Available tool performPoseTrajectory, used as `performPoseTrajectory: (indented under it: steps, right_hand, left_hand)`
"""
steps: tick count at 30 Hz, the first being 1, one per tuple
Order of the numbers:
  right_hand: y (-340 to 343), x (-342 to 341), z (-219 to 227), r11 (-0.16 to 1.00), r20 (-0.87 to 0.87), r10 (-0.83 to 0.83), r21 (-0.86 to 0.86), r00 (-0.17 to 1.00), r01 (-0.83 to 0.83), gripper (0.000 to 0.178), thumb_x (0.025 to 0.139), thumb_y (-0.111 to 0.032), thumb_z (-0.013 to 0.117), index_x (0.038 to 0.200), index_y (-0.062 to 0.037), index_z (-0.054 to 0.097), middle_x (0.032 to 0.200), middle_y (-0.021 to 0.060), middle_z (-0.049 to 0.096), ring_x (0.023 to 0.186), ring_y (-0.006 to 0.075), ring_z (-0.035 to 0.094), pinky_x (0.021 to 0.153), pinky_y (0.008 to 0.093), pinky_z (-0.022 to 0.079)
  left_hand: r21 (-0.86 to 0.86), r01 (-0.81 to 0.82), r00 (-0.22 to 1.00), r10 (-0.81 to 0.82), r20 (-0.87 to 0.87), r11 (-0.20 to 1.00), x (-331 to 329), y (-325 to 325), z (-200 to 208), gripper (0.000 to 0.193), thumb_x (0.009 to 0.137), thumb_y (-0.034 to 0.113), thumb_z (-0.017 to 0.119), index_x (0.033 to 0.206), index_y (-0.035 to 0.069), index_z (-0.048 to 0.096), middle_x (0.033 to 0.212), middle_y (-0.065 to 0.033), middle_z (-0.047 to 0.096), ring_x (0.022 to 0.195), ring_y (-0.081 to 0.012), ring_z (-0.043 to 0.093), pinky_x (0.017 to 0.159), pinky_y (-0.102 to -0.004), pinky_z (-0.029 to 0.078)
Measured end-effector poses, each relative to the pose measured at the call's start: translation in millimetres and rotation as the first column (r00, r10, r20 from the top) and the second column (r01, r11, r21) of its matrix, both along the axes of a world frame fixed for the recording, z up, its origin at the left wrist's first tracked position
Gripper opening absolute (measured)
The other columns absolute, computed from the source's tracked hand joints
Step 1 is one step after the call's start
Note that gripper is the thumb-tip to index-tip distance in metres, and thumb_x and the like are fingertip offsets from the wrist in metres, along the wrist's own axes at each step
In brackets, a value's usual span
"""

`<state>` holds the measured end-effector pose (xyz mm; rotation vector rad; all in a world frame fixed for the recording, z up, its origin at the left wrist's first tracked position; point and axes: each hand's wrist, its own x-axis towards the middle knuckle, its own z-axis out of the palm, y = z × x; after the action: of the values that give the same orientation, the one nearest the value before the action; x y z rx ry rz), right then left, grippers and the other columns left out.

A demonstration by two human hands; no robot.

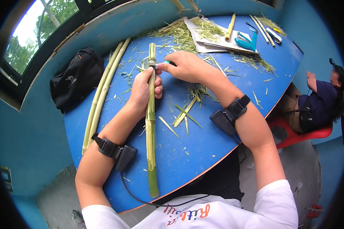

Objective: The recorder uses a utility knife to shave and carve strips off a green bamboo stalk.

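Observation:
A bamboo pole [151, 141] lies lengthwise over the blue table, its near end dark green and its far part scraped pale. Around its upper part my left hand [143, 87] is wrapped, thumb along the top. My right hand [185, 66] is closed on the teal handle of a knife [166, 62]. Its blade crosses the pole just beyond my left thumb and touches it. Green and pale shavings [185, 114] are scattered beside the pole on the right.
Two peeled poles [107, 91] lie at the left of the blue table [195, 152], near a black bag [78, 78]. At the back are a shavings heap [172, 36], papers [198, 44], a teal tool [246, 41] and a short bamboo piece [230, 27]. Another person [319, 99] sits at right.

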<state>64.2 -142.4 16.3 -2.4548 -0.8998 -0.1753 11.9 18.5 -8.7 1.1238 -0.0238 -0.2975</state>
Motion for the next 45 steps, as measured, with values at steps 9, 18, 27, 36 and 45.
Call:
performPoseTrajectory:
  steps: [9,18,27,36,45]
  right_hand:
    - [-6.9,-0.8,3.7,0.998,-0.058,-0.032,-0.056,0.998,0.028,0.048,0.086,-0.044,0.046,0.085,0.0024,0.057,0.087,0.0209,0.058,0.085,0.0352,0.054,0.075,0.0411,0.042]
    - [4.5,2.7,-13.6,0.996,0.153,-0.088,0.003,0.984,0.088,0.045,0.084,-0.044,0.047,0.085,-0.0003,0.057,0.087,0.0197,0.059,0.087,0.0340,0.056,0.076,0.0420,0.043]
    - [17.8,2.7,-19.4,0.984,0.284,-0.154,-0.045,0.946,0.173,0.040,0.084,-0.041,0.047,0.079,-0.0026,0.056,0.078,0.0173,0.061,0.078,0.0336,0.059,0.069,0.0431,0.046]
    - [20.0,-4.4,-14.9,0.987,0.187,-0.142,-0.050,0.972,0.154,0.042,0.085,-0.041,0.045,0.079,-0.0009,0.057,0.082,0.0200,0.060,0.080,0.0351,0.058,0.071,0.0434,0.046]
    - [21.8,-0.7,-14.9,0.992,0.198,-0.105,-0.044,0.975,0.116,0.041,0.085,-0.041,0.046,0.078,-0.0019,0.057,0.079,0.0194,0.061,0.079,0.0357,0.058,0.069,0.0441,0.046]
  left_hand:
    - [0.034,-0.074,0.997,0.074,-0.001,0.997,-2.5,-4.3,5.0,0.014,0.091,0.022,0.044,0.088,0.008,0.043,0.063,0.0021,0.041,0.046,-0.0043,0.038,0.040,-0.0184,0.033]
    - [0.078,-0.053,0.999,0.053,0.007,0.996,-0.8,-1.3,2.9,0.009,0.090,0.019,0.042,0.086,0.012,0.039,0.061,0.0036,0.036,0.044,-0.0032,0.035,0.038,-0.0180,0.030]
    - [0.076,-0.032,0.999,0.032,0.005,0.997,1.0,2.4,2.8,0.008,0.092,0.019,0.040,0.086,0.013,0.038,0.062,0.0042,0.038,0.046,-0.0029,0.037,0.040,-0.0181,0.031]
    - [0.149,-0.080,0.996,0.085,-0.028,0.986,-4.1,-2.2,6.1,0.008,0.093,0.021,0.038,0.089,0.014,0.038,0.063,0.0046,0.038,0.047,-0.0025,0.036,0.041,-0.0175,0.032]
    - [0.204,-0.085,0.993,0.101,-0.069,0.975,-4.7,3.6,7.3,0.001,0.090,0.016,0.041,0.090,0.016,0.041,0.061,0.0057,0.035,0.046,-0.0019,0.035,0.039,-0.0160,0.029]
